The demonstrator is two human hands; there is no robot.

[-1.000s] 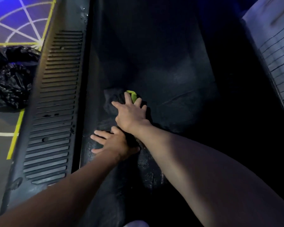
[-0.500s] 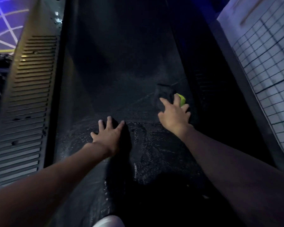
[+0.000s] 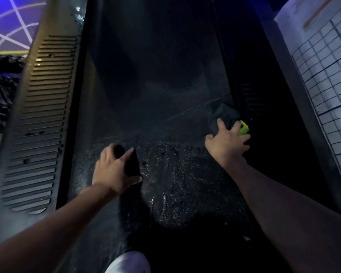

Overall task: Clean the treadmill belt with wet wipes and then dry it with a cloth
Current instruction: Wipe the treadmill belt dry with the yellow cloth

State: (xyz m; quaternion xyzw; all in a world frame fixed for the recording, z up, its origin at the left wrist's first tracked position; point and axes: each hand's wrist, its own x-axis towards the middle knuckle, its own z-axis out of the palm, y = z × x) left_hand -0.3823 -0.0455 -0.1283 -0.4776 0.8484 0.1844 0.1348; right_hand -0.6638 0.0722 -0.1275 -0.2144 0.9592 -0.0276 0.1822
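Leans over the treadmill belt with both bare arms stretched forward. Presses a dark cloth down with the right hand at the belt's right edge, hard against the right side rail. Spreads the fingers over the cloth, lightly bent, not closed round it. Shows a bright yellow-green patch poking out just beside those fingers. Holds the left hand left of centre, well apart from the cloth, with fingers stretched out, thumb splayed and nothing in its grasp. Cannot tell through the blur whether it touches the belt. Glistens wet and streaky across the near stretch between the hands, duller further up. Has a ribbed side rail along the left, a crumpled black bag on the floor beyond it, and a white gridded surface at far right.
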